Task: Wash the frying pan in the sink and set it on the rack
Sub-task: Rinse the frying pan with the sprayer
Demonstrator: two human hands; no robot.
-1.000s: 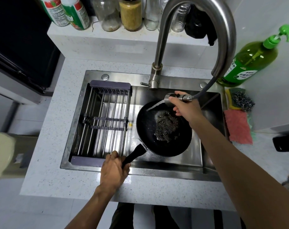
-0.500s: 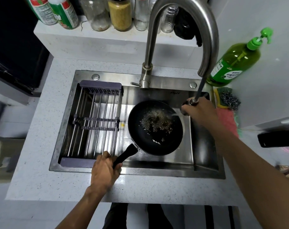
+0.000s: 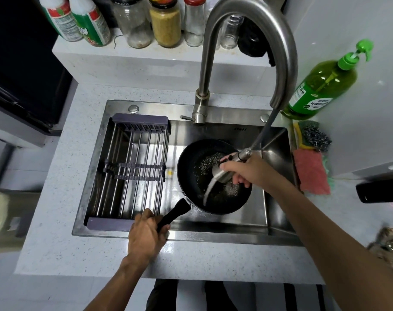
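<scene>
Under the right hand: frying pan, black, inside the sink, bubbles and water across its base. The right hand's fingers are wrapped round the pull-out spray head, hose drawn down from the faucet; the nozzle is angled so the stream lands on the pan's near inner side, presumably to rinse residue toward the basin. Ahead and right of the left hand: the pan's bowl; the left hand's fingers are curled round the end of the handle, likely steadying the pan against the water's push. Just beyond the left hand: rack, bare, spanning the sink's left part, just beside the pan.
</scene>
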